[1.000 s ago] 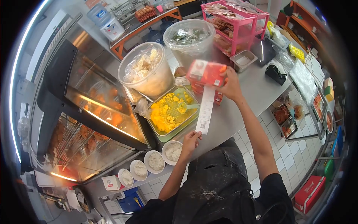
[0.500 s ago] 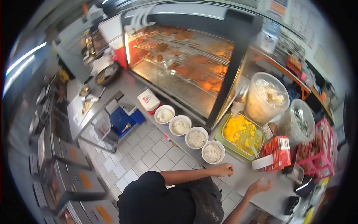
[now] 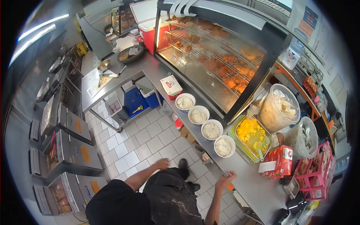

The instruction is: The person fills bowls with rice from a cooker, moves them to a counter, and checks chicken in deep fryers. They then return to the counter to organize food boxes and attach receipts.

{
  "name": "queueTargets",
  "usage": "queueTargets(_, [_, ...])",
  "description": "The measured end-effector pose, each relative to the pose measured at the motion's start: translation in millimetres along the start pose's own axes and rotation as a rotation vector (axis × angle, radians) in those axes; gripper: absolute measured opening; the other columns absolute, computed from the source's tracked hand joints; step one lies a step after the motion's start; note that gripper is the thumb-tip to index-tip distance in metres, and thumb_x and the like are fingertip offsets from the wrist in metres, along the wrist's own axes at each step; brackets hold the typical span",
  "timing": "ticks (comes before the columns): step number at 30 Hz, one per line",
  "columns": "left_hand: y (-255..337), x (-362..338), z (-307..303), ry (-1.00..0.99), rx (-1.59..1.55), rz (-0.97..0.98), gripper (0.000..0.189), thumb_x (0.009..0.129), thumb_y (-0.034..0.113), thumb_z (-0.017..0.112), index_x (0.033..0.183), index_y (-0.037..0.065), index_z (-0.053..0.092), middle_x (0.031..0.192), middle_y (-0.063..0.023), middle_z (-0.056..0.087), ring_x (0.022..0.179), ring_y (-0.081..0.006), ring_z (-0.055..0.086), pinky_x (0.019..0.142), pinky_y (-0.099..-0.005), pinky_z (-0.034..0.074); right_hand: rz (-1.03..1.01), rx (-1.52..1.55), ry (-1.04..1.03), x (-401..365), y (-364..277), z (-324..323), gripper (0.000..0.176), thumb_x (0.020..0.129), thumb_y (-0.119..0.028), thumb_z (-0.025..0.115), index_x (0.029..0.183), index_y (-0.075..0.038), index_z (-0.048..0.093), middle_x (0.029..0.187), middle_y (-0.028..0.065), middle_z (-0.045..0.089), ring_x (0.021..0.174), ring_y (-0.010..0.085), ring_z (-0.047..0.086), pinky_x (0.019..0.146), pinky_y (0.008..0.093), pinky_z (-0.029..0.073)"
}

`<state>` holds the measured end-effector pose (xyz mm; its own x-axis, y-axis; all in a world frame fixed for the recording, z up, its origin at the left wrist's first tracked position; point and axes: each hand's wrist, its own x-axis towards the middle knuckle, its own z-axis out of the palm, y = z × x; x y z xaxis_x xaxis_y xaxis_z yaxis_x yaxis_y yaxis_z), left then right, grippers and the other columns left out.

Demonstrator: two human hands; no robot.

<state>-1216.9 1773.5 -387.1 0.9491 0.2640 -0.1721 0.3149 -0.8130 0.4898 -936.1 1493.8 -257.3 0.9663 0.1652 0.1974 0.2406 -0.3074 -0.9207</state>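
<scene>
Four white bowls of rice stand in a slanting row on the steel counter, the nearest bowl (image 3: pixel 224 146) closest to my hands. My left hand (image 3: pixel 161 164) hangs over the tiled floor in front of my apron, fingers curled in, with no object visible in it. By the counter's front edge is my right hand (image 3: pixel 226 180), its fingers bent together; a small pale spot shows at the fingertips, too small to name. A glass tray of yellow food (image 3: pixel 247 131) sits right of the bowls, with a pale green scoop (image 3: pixel 258 150) in it.
A lit display case (image 3: pixel 210 63) of fried food stands behind the bowls. Right of the tray are a large tub (image 3: pixel 279 108), a lined bucket (image 3: pixel 304 137), a red box (image 3: pixel 277 163) and a pink basket (image 3: pixel 317 174). A white-and-red box (image 3: pixel 171 85) lies left of the bowls.
My view has shifted back and turned. Both hands have drawn away from over the counter: the left to above the floor, the right to the counter's edge. The bowls stay in their row.
</scene>
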Motion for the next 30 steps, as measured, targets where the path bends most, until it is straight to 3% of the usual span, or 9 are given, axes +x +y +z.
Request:
queueTargets(1, [-46, -31, 29, 0.002, -0.17, -0.536, 0.023, 0.08, 0.02, 0.054, 0.079, 0.005, 0.071, 0.094, -0.0169, 0.069, 0.086, -0.0359, 0.065, 0.077, -0.0467, 0.052, -0.002, 0.03, -0.003, -8, -9, 10, 0.028, 0.08, 0.007, 0.033, 0.104, -0.001, 0.046, 0.101, 0.0143, 0.048, 0.094, 0.0255, 0.049, 0.086, 0.0353, 0.039])
queueTargets(2, [-84, -59, 28, -0.552, 0.364, -0.283, 0.026, 0.08, 0.021, 0.053, 0.087, 0.005, 0.072, 0.105, -0.0191, 0.068, 0.098, -0.0364, 0.064, 0.083, -0.0478, 0.051, -0.008, 0.016, -0.001, -17, -7, 19, 0.028, 0.08, 0.007, 0.033, 0.104, -0.001, 0.046, 0.101, 0.0143, 0.048, 0.094, 0.0255, 0.049, 0.086, 0.0353, 0.039])
queueTargets(4, [-146, -122, 76, -0.382, -0.096, -1.177, 0.032, 0.081, 0.024, 0.056, 0.102, 0.004, 0.07, 0.114, -0.0188, 0.065, 0.109, -0.0329, 0.062, 0.087, -0.0444, 0.05, 0.03, -0.03, -0.171, -30, -2, 41, 0.019, 0.088, 0.005, 0.036, 0.1, -0.002, 0.047, 0.094, 0.0085, 0.048, 0.081, 0.0218, 0.05, 0.08, 0.0337, 0.042])
queueTargets(6, [-131, -148, 32, -0.639, -0.375, -1.33, 0.033, 0.084, 0.026, 0.059, 0.112, 0.013, 0.069, 0.113, -0.0114, 0.067, 0.098, -0.0221, 0.067, 0.083, -0.0446, 0.052, -0.016, -0.05, -0.208, -45, -29, 53, 0.017, 0.09, 0.004, 0.035, 0.098, -0.002, 0.049, 0.091, 0.0088, 0.05, 0.08, 0.022, 0.051, 0.08, 0.0339, 0.043])
queueTargets(10, [-160, -153, 21, -0.776, -0.801, -1.133, 0.043, 0.094, 0.015, 0.042, 0.136, 0.022, 0.05, 0.125, -0.0024, 0.061, 0.105, -0.0226, 0.062, 0.073, -0.0407, 0.056, -0.106, -0.048, -0.391, -67, -33, 90, 0.02, 0.084, 0.01, 0.037, 0.088, -0.001, 0.053, 0.085, 0.0128, 0.054, 0.084, 0.0277, 0.054, 0.079, 0.0353, 0.044])
queueTargets(11, [-162, -155, 9, -0.7, -0.506, -0.667, 0.039, 0.092, 0.02, 0.049, 0.129, 0.017, 0.057, 0.115, -0.0067, 0.066, 0.104, -0.0233, 0.062, 0.074, -0.0451, 0.055, -0.103, -0.049, -0.359, -71, -31, 100, 0.02, 0.084, 0.01, 0.037, 0.088, -0.001, 0.053, 0.085, 0.0128, 0.054, 0.084, 0.0277, 0.054, 0.079, 0.0353, 0.044])
queueTargets(14, [-189, -114, 8, -0.335, -0.323, -0.879, 0.041, 0.078, 0.032, 0.068, 0.108, 0.003, 0.068, 0.103, -0.0165, 0.069, 0.099, -0.0298, 0.066, 0.08, -0.0418, 0.054, -0.061, -0.064, -0.44, -91, -30, 146, 0.024, 0.078, 0.014, 0.037, 0.087, 0.0, 0.054, 0.085, 0.0148, 0.055, 0.084, 0.0294, 0.055, 0.077, 0.0369, 0.045])
queueTargets(16, [-215, -111, 5, -0.117, -0.199, -0.639, 0.033, 0.08, 0.029, 0.067, 0.1, 0.003, 0.069, 0.097, -0.0172, 0.069, 0.092, -0.0295, 0.068, 0.077, -0.0391, 0.055, -0.251, -0.038, -0.541, -95, -32, 180, 0.033, 0.102, -0.019, 0.03, 0.091, -0.001, 0.054, 0.085, 0.0145, 0.055, 0.084, 0.028, 0.056, 0.078, 0.0357, 0.044])
queueTargets(30, [-297, -28, -67, 0.0, -1.077, -0.872, 0.031, 0.088, 0.02, 0.059, 0.116, 0.005, 0.056, 0.099, -0.0085, 0.071, 0.075, -0.0205, 0.069, 0.057, -0.0367, 0.054, -0.19, -0.106, -0.722, -70, -134, 310, 0.037, 0.07, 0.012, 0.042, 0.101, -0.004, 0.053, 0.094, 0.0157, 0.05, 0.091, 0.0323, 0.053, 0.078, 0.0386, 0.044])
